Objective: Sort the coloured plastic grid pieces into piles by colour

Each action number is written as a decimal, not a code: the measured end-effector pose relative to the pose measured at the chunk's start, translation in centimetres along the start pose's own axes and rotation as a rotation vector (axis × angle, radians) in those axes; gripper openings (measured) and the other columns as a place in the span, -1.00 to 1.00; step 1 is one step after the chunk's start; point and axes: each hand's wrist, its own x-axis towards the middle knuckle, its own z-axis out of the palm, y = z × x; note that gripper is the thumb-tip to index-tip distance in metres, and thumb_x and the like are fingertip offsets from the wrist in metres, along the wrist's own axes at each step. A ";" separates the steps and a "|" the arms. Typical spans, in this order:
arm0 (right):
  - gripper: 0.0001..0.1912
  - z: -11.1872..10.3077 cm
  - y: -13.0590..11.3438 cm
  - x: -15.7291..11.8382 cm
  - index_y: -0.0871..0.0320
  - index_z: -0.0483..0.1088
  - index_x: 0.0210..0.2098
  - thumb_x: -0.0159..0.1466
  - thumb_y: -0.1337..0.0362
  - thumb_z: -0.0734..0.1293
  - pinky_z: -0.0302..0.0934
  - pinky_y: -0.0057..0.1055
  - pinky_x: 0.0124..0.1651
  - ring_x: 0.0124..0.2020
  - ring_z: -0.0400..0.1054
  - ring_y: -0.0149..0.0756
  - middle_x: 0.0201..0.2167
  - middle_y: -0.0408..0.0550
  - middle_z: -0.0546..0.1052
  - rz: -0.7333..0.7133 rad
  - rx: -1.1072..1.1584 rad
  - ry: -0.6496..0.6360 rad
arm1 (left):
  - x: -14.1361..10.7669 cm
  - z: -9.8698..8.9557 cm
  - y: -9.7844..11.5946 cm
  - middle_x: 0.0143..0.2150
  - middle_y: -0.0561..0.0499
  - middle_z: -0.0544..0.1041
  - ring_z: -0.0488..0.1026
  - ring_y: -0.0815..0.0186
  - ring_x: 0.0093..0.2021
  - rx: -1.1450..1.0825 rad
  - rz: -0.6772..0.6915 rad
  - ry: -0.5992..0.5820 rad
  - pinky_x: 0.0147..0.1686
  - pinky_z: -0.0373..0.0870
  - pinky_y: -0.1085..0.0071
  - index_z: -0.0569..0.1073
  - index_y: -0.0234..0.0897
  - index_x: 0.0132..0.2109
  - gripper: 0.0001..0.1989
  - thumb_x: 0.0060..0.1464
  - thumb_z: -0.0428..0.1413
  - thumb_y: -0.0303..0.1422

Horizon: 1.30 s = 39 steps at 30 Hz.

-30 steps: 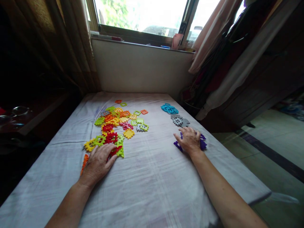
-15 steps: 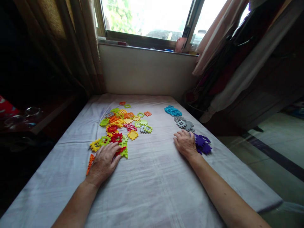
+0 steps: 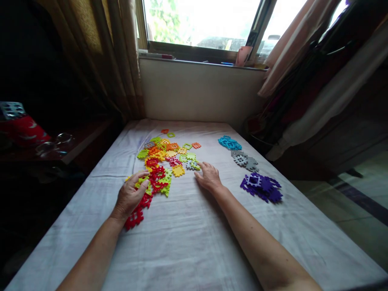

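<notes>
Beneath the curled fingers of my left hand point(image 3: 131, 194), a lime-green notched plastic piece point(image 3: 147, 188) shows beside the thumb, and a bit of yellow pokes out past the fingers. Red notched pieces point(image 3: 135, 218) lie just below and right of that hand, by its wrist. My right hand point(image 3: 209, 176) has its fingers apart, at the right edge of the mixed pile, with fingertips near a grey piece point(image 3: 190, 164) and a lime piece overlapping it. A flat yellow piece point(image 3: 178, 170) lies left of these fingers. Part of what the left hand covers is hidden.
On the right of the cloth-covered table point(image 3: 188, 242) lie separate heaps of blue pieces point(image 3: 229, 142), grey pieces point(image 3: 251, 163) and purple pieces point(image 3: 266, 188). Orange, yellow and green pieces point(image 3: 159, 151) spread at the left. Eyeglasses point(image 3: 62, 141) and a red patterned item point(image 3: 27, 131) rest on a side surface.
My right hand has moved left from the purple heap to the mixed pile, uncovering a pale purple frame. My left hand has curled, and red pieces now show beside it. The view has shifted.
</notes>
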 end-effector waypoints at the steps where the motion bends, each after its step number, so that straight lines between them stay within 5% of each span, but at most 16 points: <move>1: -0.47 0.2 -0.2 0.3 0.02 0.30 0.28 0.33 0.12 0.27 0.09 -0.16 0.25 0.27 0.22 -0.08 0.30 0.08 0.34 0.026 -0.002 0.010 | 0.0 -0.7 -0.4 0.13 -0.11 0.56 0.47 0.14 0.16 0.017 -0.025 0.000 0.24 0.32 0.15 0.51 -0.19 0.02 -0.56 0.16 -0.02 -0.04; 6: -0.43 1.0 -0.8 1.3 0.03 0.28 0.28 0.32 0.04 0.27 0.06 -0.04 0.24 0.26 0.20 0.01 0.26 0.15 0.36 0.079 -0.014 0.002 | -2.0 -3.2 -3.6 0.38 -0.24 0.29 0.20 -0.08 0.37 0.339 -0.042 -0.194 0.31 0.11 -0.05 0.35 -0.18 0.28 -0.17 -0.09 0.15 0.12; 10: -0.44 1.3 -1.9 1.8 0.06 0.29 0.26 0.32 0.03 0.25 0.05 0.01 0.24 0.26 0.19 0.03 0.24 0.15 0.38 0.062 0.028 -0.014 | -4.2 -3.0 -5.0 0.47 -0.28 0.07 -0.01 -0.18 0.45 0.527 -0.019 -0.329 0.31 0.00 -0.20 0.18 -0.12 0.40 0.00 -0.16 0.22 0.10; 14: -0.48 2.2 -3.4 1.9 0.02 0.29 0.26 0.33 0.07 0.25 0.01 -0.03 0.29 0.30 0.18 -0.06 0.26 0.05 0.39 -0.046 0.135 0.003 | -3.6 -1.2 -4.3 0.47 -0.27 0.09 0.00 -0.11 0.45 0.553 0.048 -0.250 0.34 -0.03 -0.11 0.21 -0.17 0.39 -0.13 -0.01 0.12 0.10; 19: -0.53 3.7 -3.8 2.0 0.06 0.36 0.21 0.32 0.20 0.26 0.10 -0.23 0.31 0.26 0.27 -0.22 0.24 0.01 0.43 -0.214 0.322 0.074 | 0.5 1.7 -3.1 0.44 -0.32 0.14 0.03 -0.07 0.44 0.513 0.049 -0.158 0.36 -0.03 -0.06 0.26 -0.27 0.35 -0.18 0.05 0.08 0.10; 23: -0.58 4.5 -2.8 2.3 0.08 0.43 0.13 0.30 0.24 0.25 0.16 -0.23 0.31 0.25 0.30 -0.21 0.20 0.05 0.46 -0.156 0.466 0.196 | 4.4 2.4 -3.7 0.37 -0.32 0.26 0.18 -0.02 0.39 0.314 -0.013 -0.081 0.34 0.10 0.00 0.32 -0.31 0.28 -0.21 0.08 0.00 0.15; 27: -0.61 5.0 -1.9 2.7 0.11 0.46 0.08 0.32 0.25 0.19 0.16 -0.20 0.32 0.22 0.32 -0.19 0.13 0.08 0.50 -0.076 0.546 0.294 | 6.8 1.5 -5.4 0.24 -0.25 0.42 0.32 0.02 0.29 0.037 -0.083 0.133 0.31 0.18 0.04 0.42 -0.26 0.14 -0.30 0.05 0.01 0.17; 32: -0.58 5.1 -0.9 5.1 0.14 0.43 0.12 0.35 0.23 0.16 0.14 -0.17 0.32 0.24 0.28 -0.16 0.17 0.13 0.46 -0.017 0.492 0.337 | 7.7 0.0 -7.1 0.07 -0.14 0.53 0.47 0.12 0.14 -0.540 -0.419 0.442 0.15 0.40 0.09 0.42 -0.18 -0.04 -0.55 0.13 -0.01 0.04; 39: -0.47 3.4 1.2 13.7 0.09 0.32 0.28 0.36 0.09 0.19 0.10 -0.06 0.28 0.29 0.18 -0.03 0.31 0.16 0.30 0.136 0.213 0.269 | 7.9 -2.8 -7.2 0.12 -0.19 0.52 0.45 0.08 0.18 -1.051 -0.595 0.445 0.15 0.42 -0.03 0.46 -0.13 -0.15 -0.49 0.21 -0.19 0.11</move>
